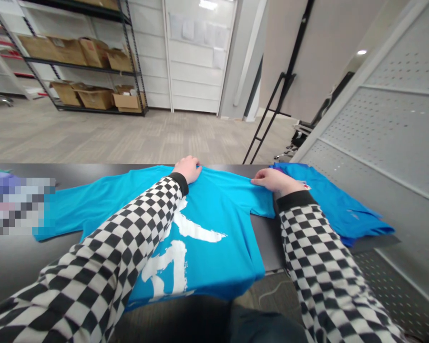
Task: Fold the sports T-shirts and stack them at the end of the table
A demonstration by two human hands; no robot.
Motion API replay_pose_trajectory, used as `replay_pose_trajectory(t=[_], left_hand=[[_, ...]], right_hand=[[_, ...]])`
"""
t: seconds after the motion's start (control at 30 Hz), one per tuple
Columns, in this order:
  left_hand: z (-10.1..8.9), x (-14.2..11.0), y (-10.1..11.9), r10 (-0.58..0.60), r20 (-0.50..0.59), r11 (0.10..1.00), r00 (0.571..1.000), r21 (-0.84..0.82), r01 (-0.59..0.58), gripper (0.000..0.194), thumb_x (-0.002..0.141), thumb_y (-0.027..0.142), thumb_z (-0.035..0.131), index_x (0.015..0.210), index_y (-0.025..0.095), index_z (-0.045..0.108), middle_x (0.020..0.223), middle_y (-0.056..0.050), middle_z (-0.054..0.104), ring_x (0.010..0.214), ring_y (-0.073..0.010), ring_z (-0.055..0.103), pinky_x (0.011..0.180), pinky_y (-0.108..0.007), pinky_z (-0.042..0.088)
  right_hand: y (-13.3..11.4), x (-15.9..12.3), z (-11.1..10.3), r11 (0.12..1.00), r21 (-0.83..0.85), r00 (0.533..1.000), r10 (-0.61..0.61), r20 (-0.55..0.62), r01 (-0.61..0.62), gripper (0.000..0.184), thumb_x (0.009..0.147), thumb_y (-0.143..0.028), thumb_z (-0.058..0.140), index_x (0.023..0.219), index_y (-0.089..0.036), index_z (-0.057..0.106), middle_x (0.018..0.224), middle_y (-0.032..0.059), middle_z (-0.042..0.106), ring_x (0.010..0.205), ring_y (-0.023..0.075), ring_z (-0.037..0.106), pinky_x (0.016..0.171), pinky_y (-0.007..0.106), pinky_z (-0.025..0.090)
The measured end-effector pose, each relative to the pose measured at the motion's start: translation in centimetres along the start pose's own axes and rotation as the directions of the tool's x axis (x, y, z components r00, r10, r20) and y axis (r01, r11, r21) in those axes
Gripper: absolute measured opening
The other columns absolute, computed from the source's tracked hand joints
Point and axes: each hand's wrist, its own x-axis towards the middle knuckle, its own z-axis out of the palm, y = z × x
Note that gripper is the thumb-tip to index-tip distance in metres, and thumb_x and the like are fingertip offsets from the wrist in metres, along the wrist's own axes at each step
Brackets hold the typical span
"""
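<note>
A bright blue T-shirt [218,257] with white brush-style lettering lies spread over the dark table, its lower hem hanging past the near edge. At its far edge, around the collar, my left hand [188,169] has its fingers curled on the cloth; the fingertips are partly hidden. My right hand [275,181] pinches the upper edge of the right-hand sleeve between thumb and fingers. The other sleeve stretches out to the left. Just right of my right hand is a darker blue folded garment [336,202].
The dark table [7,257] has a pixelated patch covering items at its left end. A perforated grey panel [389,143] rises along the right side. Across the floor stands a black shelf rack [82,64] with cardboard boxes. A black-framed stand [271,114] is behind the table.
</note>
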Motion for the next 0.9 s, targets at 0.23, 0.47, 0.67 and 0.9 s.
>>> replay_pose_trajectory(t=[0.23,0.47,0.67,0.9], left_hand=[[-0.1,0.0,0.1,-0.006,-0.146,0.999,0.989,-0.052,-0.002,0.029,0.113,0.039,0.049,0.121,0.027,0.074,0.132,-0.011,0.078,0.127,-0.0315,0.069,0.113,-0.048,0.053],[-0.3,-0.1,0.4,0.005,-0.112,1.0,0.994,0.031,-0.001,0.03,0.111,0.039,0.049,0.121,0.027,0.076,0.132,-0.012,0.079,0.129,-0.037,0.068,0.114,-0.057,0.051],[-0.5,-1.5,2.9,0.214,-0.167,0.974,0.963,0.118,-0.196,0.044,0.11,0.033,0.047,0.142,0.021,0.074,0.147,-0.016,0.074,0.141,-0.0352,0.064,0.128,-0.053,0.041],[1.6,-2.4,4.1,0.332,0.169,0.936,0.928,0.066,-0.346,0.063,0.115,0.049,0.037,0.17,0.021,0.054,0.182,-0.015,0.046,0.17,-0.0352,0.039,0.14,-0.058,0.027]], right_hand=[[0.5,-0.3,-0.6,0.999,0.036,0.999,0.037,0.021,-0.037,0.014,0.092,-0.035,0.087,0.095,-0.022,0.085,0.095,0.0053,0.086,0.094,0.0249,0.078,0.077,0.03,0.057],[1.3,-0.1,-0.7,0.997,0.055,0.999,0.046,0.009,-0.046,0.013,0.087,-0.022,0.087,0.1,-0.021,0.085,0.098,0.0058,0.086,0.096,0.0242,0.079,0.084,0.028,0.059],[-0.8,0.1,0.4,1.0,-0.023,0.984,-0.013,-0.176,0.009,0.03,0.097,-0.025,0.078,0.125,-0.016,0.083,0.125,0.0154,0.085,0.115,0.0301,0.079,0.106,0.037,0.06],[-7.4,0.6,5.1,0.93,-0.153,0.917,-0.359,-0.173,0.335,0.031,0.107,-0.033,0.072,0.133,-0.019,0.082,0.138,0.0164,0.078,0.13,0.0318,0.071,0.118,0.037,0.051]])
